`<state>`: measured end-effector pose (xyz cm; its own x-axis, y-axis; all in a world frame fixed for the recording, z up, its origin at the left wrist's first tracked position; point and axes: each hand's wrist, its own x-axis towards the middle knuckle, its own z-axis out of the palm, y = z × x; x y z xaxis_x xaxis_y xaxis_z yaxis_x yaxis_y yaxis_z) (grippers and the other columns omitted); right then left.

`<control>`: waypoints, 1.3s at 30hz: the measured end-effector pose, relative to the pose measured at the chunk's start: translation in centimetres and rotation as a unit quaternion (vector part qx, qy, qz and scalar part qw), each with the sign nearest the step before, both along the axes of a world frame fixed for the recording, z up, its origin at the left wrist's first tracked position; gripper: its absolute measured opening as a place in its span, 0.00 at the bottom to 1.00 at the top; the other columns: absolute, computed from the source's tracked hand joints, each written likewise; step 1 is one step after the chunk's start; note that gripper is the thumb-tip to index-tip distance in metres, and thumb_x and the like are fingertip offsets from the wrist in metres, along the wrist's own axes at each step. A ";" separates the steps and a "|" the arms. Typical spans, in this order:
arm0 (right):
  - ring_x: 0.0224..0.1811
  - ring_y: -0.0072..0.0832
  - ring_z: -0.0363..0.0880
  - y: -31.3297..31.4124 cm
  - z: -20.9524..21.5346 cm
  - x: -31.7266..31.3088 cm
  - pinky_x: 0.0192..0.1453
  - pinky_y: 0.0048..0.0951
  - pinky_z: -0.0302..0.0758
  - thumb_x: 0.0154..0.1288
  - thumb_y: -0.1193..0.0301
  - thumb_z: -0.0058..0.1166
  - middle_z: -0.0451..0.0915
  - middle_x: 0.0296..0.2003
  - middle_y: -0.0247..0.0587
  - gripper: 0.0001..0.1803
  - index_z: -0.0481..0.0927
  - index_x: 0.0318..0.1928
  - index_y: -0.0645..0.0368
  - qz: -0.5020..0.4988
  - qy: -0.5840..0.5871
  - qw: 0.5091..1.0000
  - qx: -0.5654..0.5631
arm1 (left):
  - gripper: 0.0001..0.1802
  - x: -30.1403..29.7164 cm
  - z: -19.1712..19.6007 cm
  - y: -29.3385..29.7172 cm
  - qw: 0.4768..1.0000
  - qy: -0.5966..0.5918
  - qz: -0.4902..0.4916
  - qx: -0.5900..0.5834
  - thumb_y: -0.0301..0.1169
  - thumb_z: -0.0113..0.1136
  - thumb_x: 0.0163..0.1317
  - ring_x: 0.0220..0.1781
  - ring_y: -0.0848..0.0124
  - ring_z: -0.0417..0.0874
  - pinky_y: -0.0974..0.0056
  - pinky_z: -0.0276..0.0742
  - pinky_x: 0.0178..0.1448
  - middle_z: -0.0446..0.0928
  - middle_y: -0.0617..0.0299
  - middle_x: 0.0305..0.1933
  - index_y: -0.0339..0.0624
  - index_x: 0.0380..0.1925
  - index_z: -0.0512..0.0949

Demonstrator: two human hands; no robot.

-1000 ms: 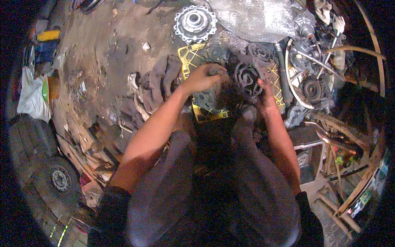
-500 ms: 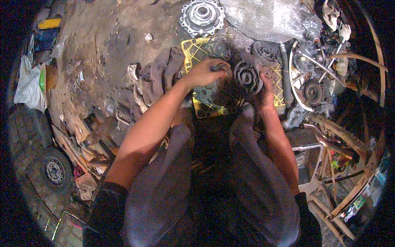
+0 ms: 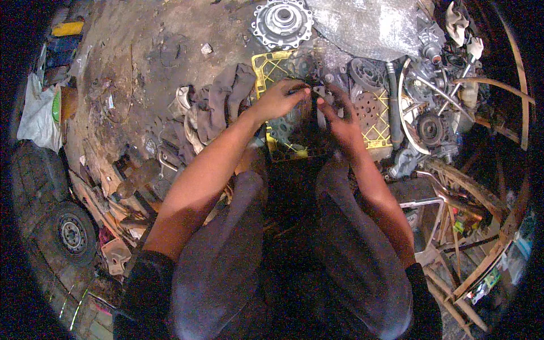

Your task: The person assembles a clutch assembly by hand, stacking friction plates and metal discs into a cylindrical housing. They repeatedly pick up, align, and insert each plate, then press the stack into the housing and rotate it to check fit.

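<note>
My left hand (image 3: 281, 101) is closed, its fingers curled round a small dark thing that I cannot make out. Facing it, my right hand (image 3: 343, 120) grips a dark metal part (image 3: 324, 117), thumb on the near side. That part is seen nearly edge-on and partly hidden by the fingers. Both hands are over a yellow plastic crate (image 3: 260, 85) on the ground between and beyond my knees. Other greasy metal parts lie on the crate, among them a round ribbed part (image 3: 367, 73) and a disc with holes (image 3: 368, 109).
A large toothed metal housing (image 3: 283, 24) stands beyond the crate, beside a silvery sheet (image 3: 368, 28). Crumpled dark cloth (image 3: 218, 96) lies to the left. On the right are a dark hose (image 3: 393, 107), a pile of metal parts (image 3: 430, 127) and wooden sticks (image 3: 470, 184). A wheel (image 3: 73, 233) is far left.
My right hand has moved inward toward the left hand, and the round ringed metal part in it has turned from face-up to nearly edge-on. My left hand stays almost in place.
</note>
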<state>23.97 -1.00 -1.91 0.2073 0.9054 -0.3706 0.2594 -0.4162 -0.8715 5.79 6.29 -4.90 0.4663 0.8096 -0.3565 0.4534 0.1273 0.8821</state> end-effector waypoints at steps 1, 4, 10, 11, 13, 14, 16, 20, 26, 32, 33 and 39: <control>0.61 0.40 0.74 0.1 0.8 -0.5 0.65 0.37 0.68 0.60 0.56 0.65 0.76 0.58 0.50 0.33 0.72 0.62 0.59 -0.007 0.024 0.999 -0.032 | 0.25 0.0 0.2 0.1 1.000 -0.007 -0.005 0.002 0.48 0.56 0.66 0.58 0.54 0.78 0.57 0.71 0.62 0.80 0.45 0.52 0.36 0.50 0.79; 0.59 0.39 0.75 0.4 2.0 -1.0 0.63 0.36 0.70 0.61 0.56 0.64 0.77 0.57 0.51 0.34 0.71 0.62 0.62 -0.021 0.044 0.994 -0.097 | 0.25 0.0 1.6 0.2 1.000 -0.002 -0.005 -0.022 0.47 0.56 0.66 0.58 0.54 0.78 0.57 0.71 0.62 0.80 0.46 0.52 0.36 0.50 0.79; 0.53 0.34 0.75 0.6 1.7 -1.7 0.59 0.32 0.70 0.63 0.55 0.62 0.79 0.50 0.45 0.28 0.73 0.57 0.56 -0.031 0.070 0.994 -0.077 | 0.29 -0.4 -1.8 0.6 0.998 -0.006 -0.038 -0.043 0.50 0.54 0.68 0.65 0.57 0.73 0.57 0.65 0.69 0.75 0.48 0.61 0.38 0.57 0.76; 0.54 0.36 0.76 0.8 2.1 -1.8 0.60 0.33 0.70 0.64 0.58 0.61 0.79 0.51 0.47 0.27 0.73 0.58 0.59 -0.027 0.075 0.994 -0.074 | 0.27 -0.5 -2.5 0.4 0.999 -0.007 -0.024 -0.029 0.49 0.55 0.67 0.63 0.55 0.74 0.57 0.66 0.67 0.77 0.47 0.58 0.37 0.54 0.77; 0.56 0.38 0.77 0.7 1.9 -1.5 0.61 0.35 0.71 0.65 0.61 0.59 0.79 0.53 0.49 0.26 0.72 0.58 0.63 -0.029 0.080 0.994 -0.075 | 0.24 -0.2 -2.5 0.1 1.000 -0.009 0.001 0.000 0.46 0.55 0.66 0.59 0.53 0.77 0.56 0.70 0.63 0.79 0.44 0.52 0.36 0.49 0.80; 0.55 0.38 0.77 0.5 1.0 -1.0 0.61 0.35 0.71 0.65 0.61 0.59 0.79 0.52 0.49 0.26 0.72 0.58 0.62 -0.034 0.079 0.993 -0.078 | 0.24 -0.2 -2.5 0.1 1.000 -0.013 -0.006 0.001 0.46 0.55 0.66 0.59 0.53 0.77 0.56 0.69 0.63 0.79 0.44 0.52 0.36 0.49 0.80; 0.55 0.39 0.77 0.5 -0.5 -0.2 0.61 0.35 0.71 0.66 0.62 0.58 0.79 0.52 0.49 0.25 0.72 0.58 0.62 -0.021 0.066 0.995 -0.071 | 0.24 -0.1 -1.4 0.3 1.000 -0.021 -0.022 0.003 0.46 0.55 0.66 0.59 0.53 0.77 0.56 0.69 0.63 0.79 0.45 0.52 0.36 0.49 0.80; 0.57 0.41 0.77 1.6 1.3 -0.9 0.62 0.36 0.70 0.66 0.60 0.57 0.78 0.54 0.52 0.27 0.71 0.60 0.62 0.017 0.025 0.996 -0.086 | 0.23 0.0 0.9 0.2 1.000 -0.015 -0.023 -0.011 0.44 0.52 0.68 0.59 0.54 0.77 0.56 0.69 0.63 0.80 0.45 0.52 0.36 0.49 0.80; 0.60 0.45 0.74 2.5 1.4 -0.9 0.65 0.39 0.69 0.62 0.54 0.62 0.76 0.56 0.56 0.33 0.71 0.60 0.62 0.026 0.012 0.993 -0.118 | 0.24 -0.2 -0.2 -0.2 0.997 0.026 0.054 -0.049 0.45 0.48 0.71 0.61 0.53 0.76 0.57 0.68 0.65 0.77 0.45 0.56 0.37 0.53 0.78; 0.59 0.40 0.73 1.1 0.1 -0.4 0.65 0.38 0.67 0.57 0.47 0.65 0.75 0.56 0.54 0.43 0.67 0.63 0.64 0.104 -0.022 0.994 -0.028 | 0.26 -0.9 -2.5 -0.3 1.000 0.022 -0.004 0.011 0.49 0.46 0.72 0.64 0.51 0.73 0.56 0.66 0.68 0.74 0.46 0.60 0.40 0.56 0.76; 0.58 0.40 0.73 0.9 -0.4 -0.3 0.65 0.37 0.67 0.56 0.49 0.67 0.75 0.56 0.53 0.43 0.67 0.63 0.65 0.119 -0.018 0.993 0.004 | 0.25 -0.9 -2.6 -0.3 0.999 0.039 -0.004 -0.009 0.49 0.46 0.72 0.66 0.51 0.72 0.55 0.64 0.70 0.74 0.48 0.62 0.42 0.57 0.76; 0.56 0.37 0.75 1.3 -0.3 0.0 0.62 0.36 0.70 0.55 0.56 0.71 0.76 0.55 0.49 0.41 0.67 0.62 0.66 0.132 -0.014 0.991 0.012 | 0.27 -0.8 -1.6 -0.4 0.998 0.062 0.005 0.002 0.50 0.46 0.72 0.63 0.50 0.74 0.55 0.66 0.67 0.75 0.44 0.58 0.38 0.54 0.77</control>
<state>23.92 0.27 -2.20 -0.0289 0.9381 -0.3452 0.3802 -0.3090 -0.8717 5.04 5.89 -6.52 0.4112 0.8155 -0.4072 0.5581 0.1279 0.8199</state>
